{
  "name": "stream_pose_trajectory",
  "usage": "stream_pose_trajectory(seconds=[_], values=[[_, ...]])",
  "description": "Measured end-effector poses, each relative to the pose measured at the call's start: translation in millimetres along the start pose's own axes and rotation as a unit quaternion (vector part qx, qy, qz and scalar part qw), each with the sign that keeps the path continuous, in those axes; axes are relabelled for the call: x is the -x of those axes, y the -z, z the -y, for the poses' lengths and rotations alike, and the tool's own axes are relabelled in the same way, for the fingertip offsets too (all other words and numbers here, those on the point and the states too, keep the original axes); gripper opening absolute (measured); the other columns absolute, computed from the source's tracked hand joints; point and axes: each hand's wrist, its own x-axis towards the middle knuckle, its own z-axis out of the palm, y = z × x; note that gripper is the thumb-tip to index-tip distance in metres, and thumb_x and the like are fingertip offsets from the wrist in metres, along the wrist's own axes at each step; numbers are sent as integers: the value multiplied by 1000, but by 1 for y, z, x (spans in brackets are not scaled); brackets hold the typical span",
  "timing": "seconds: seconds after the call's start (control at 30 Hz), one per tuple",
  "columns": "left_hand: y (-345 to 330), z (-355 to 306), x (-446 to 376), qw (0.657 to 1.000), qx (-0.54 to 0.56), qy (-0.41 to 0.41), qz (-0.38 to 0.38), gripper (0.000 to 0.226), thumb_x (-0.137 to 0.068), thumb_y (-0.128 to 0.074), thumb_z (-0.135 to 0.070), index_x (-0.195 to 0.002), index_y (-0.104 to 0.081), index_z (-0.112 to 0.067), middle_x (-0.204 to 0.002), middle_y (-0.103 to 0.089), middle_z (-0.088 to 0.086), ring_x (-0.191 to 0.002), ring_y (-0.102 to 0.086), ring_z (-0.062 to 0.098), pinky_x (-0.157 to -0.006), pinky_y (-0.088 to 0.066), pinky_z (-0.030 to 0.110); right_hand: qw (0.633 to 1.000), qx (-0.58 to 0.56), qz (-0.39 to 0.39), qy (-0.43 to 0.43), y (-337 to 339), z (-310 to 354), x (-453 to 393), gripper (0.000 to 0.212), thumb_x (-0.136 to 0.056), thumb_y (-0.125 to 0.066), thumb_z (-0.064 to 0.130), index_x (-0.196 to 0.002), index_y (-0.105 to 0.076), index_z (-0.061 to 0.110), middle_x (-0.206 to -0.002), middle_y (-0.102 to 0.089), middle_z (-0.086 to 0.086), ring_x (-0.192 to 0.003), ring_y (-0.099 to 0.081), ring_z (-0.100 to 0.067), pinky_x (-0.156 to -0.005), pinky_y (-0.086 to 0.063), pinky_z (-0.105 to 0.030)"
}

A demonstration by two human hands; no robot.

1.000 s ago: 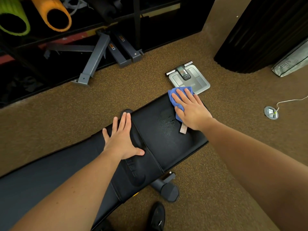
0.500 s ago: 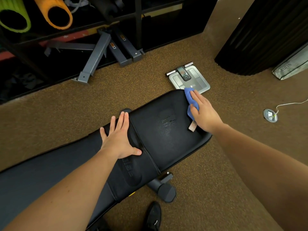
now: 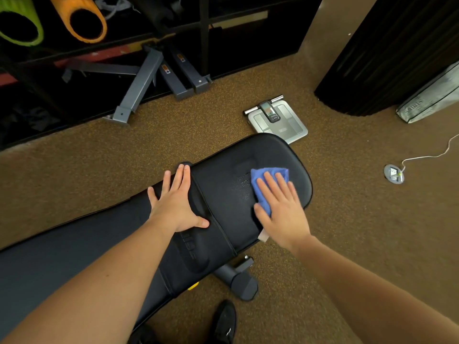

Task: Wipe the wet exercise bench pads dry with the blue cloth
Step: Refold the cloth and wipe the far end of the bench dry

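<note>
**Blue cloth pressed flat on the seat pad**

Nearest the camera, a black shoe (image 3: 224, 324) stands on the brown speckled carpet (image 3: 360, 232) beside the worktop's dark foot (image 3: 239, 281). Both bare forearms reach forward over the exercise bench (image 3: 74, 256), which runs from the lower left toward the upper right.

The left hand (image 3: 177, 203) lies flat with its fingers straight and slightly spread, the thumb out to the side, resting on the black padding just left of the seam that divides the long back pad from the seat pad (image 3: 248, 155). It holds nothing.

The right hand (image 3: 280, 212) is also flat, fingers straight and a little apart, pressing the blue cloth (image 3: 263, 177) down onto the seat pad. The cloth sits on the right half of that pad, its blue edge showing beyond the fingertips and beside the thumb; a pale tag pokes out under the heel of the hand. Faint streaks mark the pad just left of the cloth.

Beyond the far end of the bench, a grey bathroom scale (image 3: 278, 120) lies on the carpet. To the right, a round floor socket (image 3: 393, 173) has a white cable leading off. Farther back, grey metal frame legs (image 3: 139, 88) lean under a dark rack, with a green roller (image 3: 19, 23) and an orange roller (image 3: 84, 21) at the top left.
</note>
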Motion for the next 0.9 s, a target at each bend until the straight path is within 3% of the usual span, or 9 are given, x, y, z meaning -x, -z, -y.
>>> stream_pose_trajectory(seconds=[0.1, 0.33, 0.53, 0.67, 0.8, 0.9], values=[[1, 0, 0, 1000, -4, -2, -1, 155, -56, -87, -63, -150, 34, -33, -158, 35, -17, -148, 30, 19, -118, 8, 64, 996, 24, 16, 85, -18, 28, 14, 64, -99, -35, 47, -158, -24, 25, -166, -14, 6, -155, 2, -17, -123, -10, -48], [-1, 1, -3, 1000, -8, 0, -2, 156, -55, -86, -64, -151, 32, -31, -158, 36, -17, -148, 30, 18, -119, 6, 63, 972, 94, 71, 202, -11, 65, -67, 62, -98, -16, 48, -159, -17, 35, -167, -11, 8, -155, 1, -20, -124, -1, -48], [-1, 4, -2, 1000, -5, -11, -5, 155, -55, -86, -64, -151, 32, -33, -158, 35, -19, -148, 30, 17, -118, 7, 64, 995, 76, 46, 45, 14, 24, -111, 71, -89, -4, 50, -159, -4, 37, -167, 2, 14, -154, 11, -17, -123, 1, -51], [-2, 5, -1, 1000, 0, -13, -8, 155, -55, -86, -65, -150, 33, -33, -158, 35, -18, -148, 30, 18, -118, 8, 64, 996, 42, 26, -68, 30, -22, -93, 60, -102, -15, 42, -159, 2, 34, -167, 8, 11, -153, 15, -19, -124, 0, -47], [-2, 4, -2, 1000, 1, -12, -9, 155, -56, -86, -65, -150, 34, -33, -158, 35, -18, -148, 30, 19, -118, 8, 65, 984, -62, 34, -164, 43, -43, -72, 59, -103, -23, 40, -159, -6, 35, -167, -2, 10, -151, -9, -28, -121, -18, -45], [-2, 3, -1, 1000, 2, -12, -10, 155, -56, -86, -64, -150, 33, -33, -158, 34, -18, -148, 30, 19, -117, 9, 65, 983, -79, -14, -163, 47, -45, -56, 56, -102, -34, 35, -157, -26, 28, -163, -21, 1, -139, -27, -34, -115, -26, -46]])
